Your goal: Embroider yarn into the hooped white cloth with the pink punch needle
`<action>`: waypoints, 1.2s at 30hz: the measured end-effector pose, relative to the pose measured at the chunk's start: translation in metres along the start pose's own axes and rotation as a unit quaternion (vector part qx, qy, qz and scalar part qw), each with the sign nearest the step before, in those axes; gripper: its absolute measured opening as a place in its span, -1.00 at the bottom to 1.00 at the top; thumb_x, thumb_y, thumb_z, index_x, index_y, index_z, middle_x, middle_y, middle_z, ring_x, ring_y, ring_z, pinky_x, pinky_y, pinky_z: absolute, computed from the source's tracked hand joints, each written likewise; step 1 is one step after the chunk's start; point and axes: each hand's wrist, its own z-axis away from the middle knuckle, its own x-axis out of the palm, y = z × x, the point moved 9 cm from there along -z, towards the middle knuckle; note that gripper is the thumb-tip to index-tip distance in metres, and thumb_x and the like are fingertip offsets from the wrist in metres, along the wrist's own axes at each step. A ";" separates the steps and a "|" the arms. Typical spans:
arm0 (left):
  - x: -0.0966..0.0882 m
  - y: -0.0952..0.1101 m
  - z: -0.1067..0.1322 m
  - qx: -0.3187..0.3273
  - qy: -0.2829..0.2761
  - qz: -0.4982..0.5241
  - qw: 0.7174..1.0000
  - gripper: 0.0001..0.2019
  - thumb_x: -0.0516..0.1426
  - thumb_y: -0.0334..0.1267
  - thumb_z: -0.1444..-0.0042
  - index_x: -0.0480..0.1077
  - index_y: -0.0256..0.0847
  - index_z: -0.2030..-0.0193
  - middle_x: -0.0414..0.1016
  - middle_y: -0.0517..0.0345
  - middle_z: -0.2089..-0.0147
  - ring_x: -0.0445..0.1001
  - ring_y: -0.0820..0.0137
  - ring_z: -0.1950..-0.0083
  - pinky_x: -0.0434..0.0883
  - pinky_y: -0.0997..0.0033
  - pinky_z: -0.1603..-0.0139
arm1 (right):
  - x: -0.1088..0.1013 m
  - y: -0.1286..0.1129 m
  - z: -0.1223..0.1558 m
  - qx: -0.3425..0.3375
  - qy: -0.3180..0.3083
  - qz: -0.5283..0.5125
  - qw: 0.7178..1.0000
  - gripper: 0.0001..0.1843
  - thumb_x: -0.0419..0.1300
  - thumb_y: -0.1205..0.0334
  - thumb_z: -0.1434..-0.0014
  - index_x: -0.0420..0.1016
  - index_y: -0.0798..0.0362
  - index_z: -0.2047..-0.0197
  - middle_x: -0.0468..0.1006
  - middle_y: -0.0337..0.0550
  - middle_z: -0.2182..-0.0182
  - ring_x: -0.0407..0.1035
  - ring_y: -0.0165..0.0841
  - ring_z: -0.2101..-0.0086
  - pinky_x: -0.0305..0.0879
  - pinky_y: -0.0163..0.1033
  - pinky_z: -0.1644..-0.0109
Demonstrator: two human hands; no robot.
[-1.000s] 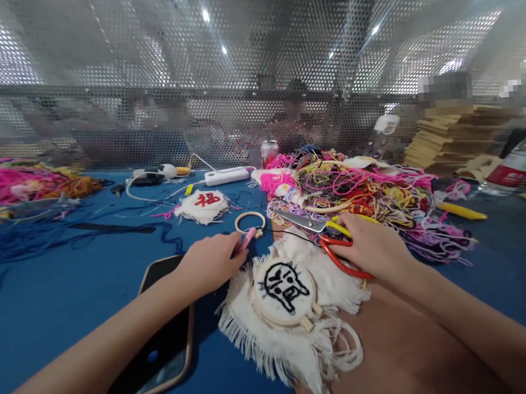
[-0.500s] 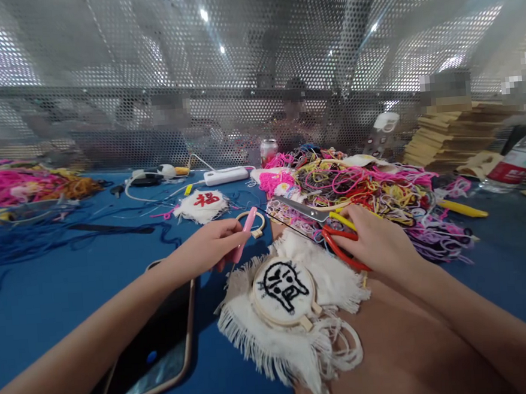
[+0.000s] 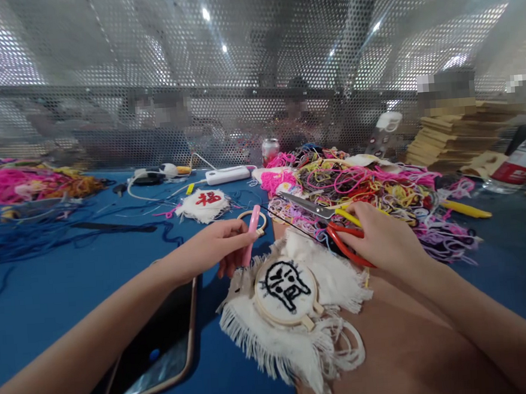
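Note:
In my left hand [image 3: 228, 244] is a pink pen-like tool [image 3: 252, 237], probably a punch needle, held upright. A dark thread [image 3: 292, 224] stretches from near its top toward the right. My right hand [image 3: 378, 234] grips scissors [image 3: 344, 230] with red and yellow handles, blades parted and pointing left over the yarn. Below and between both hands lies an embroidery hoop [image 3: 258, 302] clamped on fringed white cloth [image 3: 255, 341], with a black line design [image 3: 287, 285] worked on it. Just behind the pink tool rests a small wooden hoop [image 3: 263, 221].
A phone [image 3: 165, 342] lies under my left forearm. Tangled yarn [image 3: 380, 192] heaps behind my right hand; more yarn [image 3: 14, 184] is at far left. Behind sit a red-stitched white patch [image 3: 205, 205], a power strip [image 3: 228, 175], a can [image 3: 270, 151] and a bottle [image 3: 519, 164].
Both hands stay nearly in place. The pink tool stands a little more upright, and the view has shifted slightly.

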 end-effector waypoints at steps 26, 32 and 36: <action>0.009 -0.002 0.001 -0.006 -0.050 0.052 0.997 -0.69 0.03 0.03 -0.04 0.19 -0.22 0.41 0.42 0.23 0.53 0.31 0.56 0.67 0.20 0.60 0.71 | 0.001 0.013 -0.010 -0.071 0.020 0.072 0.995 -0.66 0.08 0.35 0.00 0.30 0.10 0.09 0.43 -0.02 0.22 0.31 -0.17 0.19 0.16 -0.19 0.20; 0.013 0.001 0.003 0.002 -0.064 0.080 0.995 -0.70 0.02 0.01 -0.05 0.22 -0.23 0.40 0.43 0.21 0.51 0.35 0.54 0.64 0.27 0.57 0.66 | 0.013 0.013 -0.009 -0.069 -0.014 0.089 0.994 -0.65 0.09 0.40 0.01 0.32 0.10 0.09 0.43 -0.05 0.22 0.31 -0.20 0.20 0.18 -0.21 0.20; 0.015 0.002 0.005 0.002 -0.077 0.105 0.991 -0.71 0.01 0.00 -0.07 0.21 -0.22 0.39 0.44 0.20 0.49 0.36 0.54 0.63 0.29 0.57 0.64 | 0.008 0.011 -0.010 -0.090 0.011 0.095 0.991 -0.67 0.07 0.43 0.02 0.35 0.12 0.12 0.40 -0.03 0.23 0.26 -0.20 0.18 0.17 -0.19 0.15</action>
